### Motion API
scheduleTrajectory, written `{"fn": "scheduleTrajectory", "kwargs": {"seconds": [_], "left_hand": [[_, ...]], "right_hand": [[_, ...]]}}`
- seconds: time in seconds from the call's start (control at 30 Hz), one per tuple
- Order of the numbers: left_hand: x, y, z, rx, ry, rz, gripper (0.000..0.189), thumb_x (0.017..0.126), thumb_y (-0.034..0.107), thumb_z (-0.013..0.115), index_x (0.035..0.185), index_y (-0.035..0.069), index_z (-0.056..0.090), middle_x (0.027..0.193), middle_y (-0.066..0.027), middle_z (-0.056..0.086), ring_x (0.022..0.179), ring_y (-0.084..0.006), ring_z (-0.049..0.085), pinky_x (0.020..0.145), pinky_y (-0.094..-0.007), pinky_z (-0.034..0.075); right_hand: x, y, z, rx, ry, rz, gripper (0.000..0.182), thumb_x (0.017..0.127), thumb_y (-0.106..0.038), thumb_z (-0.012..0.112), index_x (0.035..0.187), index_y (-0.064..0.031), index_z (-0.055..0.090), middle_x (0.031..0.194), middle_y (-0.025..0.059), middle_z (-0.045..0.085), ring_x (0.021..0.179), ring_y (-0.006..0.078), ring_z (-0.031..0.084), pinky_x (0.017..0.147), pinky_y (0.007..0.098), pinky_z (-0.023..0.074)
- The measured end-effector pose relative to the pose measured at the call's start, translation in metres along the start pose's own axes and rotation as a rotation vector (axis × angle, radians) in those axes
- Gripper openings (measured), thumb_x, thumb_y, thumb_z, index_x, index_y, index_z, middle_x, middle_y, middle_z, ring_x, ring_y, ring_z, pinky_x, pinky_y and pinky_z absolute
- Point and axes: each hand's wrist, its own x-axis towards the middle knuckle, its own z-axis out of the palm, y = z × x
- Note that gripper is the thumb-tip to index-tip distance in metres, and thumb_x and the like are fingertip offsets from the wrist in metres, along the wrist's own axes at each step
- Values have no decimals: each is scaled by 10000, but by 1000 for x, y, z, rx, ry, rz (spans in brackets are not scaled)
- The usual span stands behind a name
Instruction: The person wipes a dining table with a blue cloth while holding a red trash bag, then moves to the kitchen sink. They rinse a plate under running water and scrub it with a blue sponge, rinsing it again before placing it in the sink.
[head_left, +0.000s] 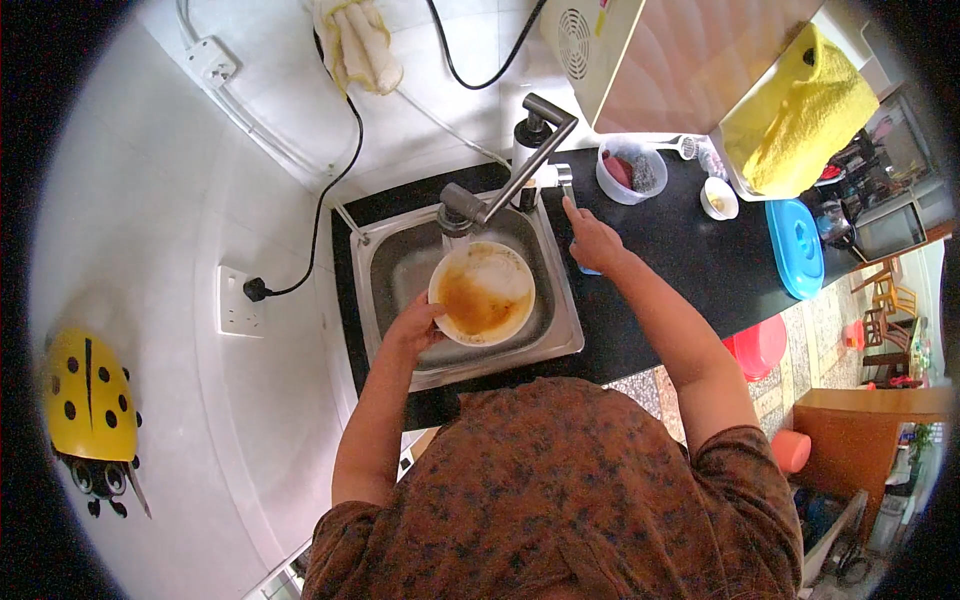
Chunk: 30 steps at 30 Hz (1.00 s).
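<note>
My left hand (417, 324) grips the rim of a white plate or shallow bowl (484, 294) smeared with orange-brown residue. The dish is tilted over a stainless steel sink (397, 262), its upper edge under the spout of a dark faucet (457, 208). Water appears to run from the spout. To the right of the sink, my right hand (596, 241) is closed around a slim tool with a metallic upper end (565, 177) and a blue lower end; its exact kind cannot be told. The forefinger lies along it.
A plastic tub (632, 171) with a steel wool scrubber, a small white bowl (718, 199), and a blue plastic lid (795, 247) stand on the black countertop (652, 300). A yellow towel (810, 120) lies at the upper right. A black cord (324, 202) hangs along the left wall.
</note>
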Motion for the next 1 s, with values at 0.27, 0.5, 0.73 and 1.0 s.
{"fn": "scheduleTrajectory", "kwargs": {"seconds": [0.27, 0.5, 0.73, 1.0], "left_hand": [[16, 30, 37, 203, 69, -49, 452, 777, -8, 501, 1210, 110, 445, 1148, -104, 551, 997, -257, 587, 790, -456, 521], [48, 29, 17, 52, 145, 118, 548, 749, -66, 456, 1268, 86, 372, 1198, -138, 505, 1058, -335, 547, 829, -481, 512], [45, 30, 18, -150, 291, 338, 602, 734, -120, 423, 1286, 102, 330, 1211, -158, 465, 1070, -358, 529, 842, -526, 495], [27, 10, -3, -318, 407, 579, 475, 790, -43, 412, 1235, 122, 400, 1131, -124, 534, 937, -288, 607, 668, -408, 552]], "right_hand": [[0, 6, 6, 8, 31, 19, 711, 773, -68, 491, 1405, -96, 166, 1229, 206, 456, 1025, 348, 551, 839, 408, 471], [3, 10, 9, 22, 33, 11, 704, 777, -73, 495, 1405, -103, 178, 1247, 199, 441, 1024, 350, 551, 840, 412, 468], [0, 6, 5, -2, 8, 28, 733, 783, -67, 494, 1416, -111, 126, 1272, 188, 427, 1033, 354, 547, 844, 410, 464], [4, 11, 10, -44, 4, 21, 763, 784, -77, 510, 1420, -118, 91, 1296, 195, 406, 1028, 357, 552, 848, 408, 467]]}}
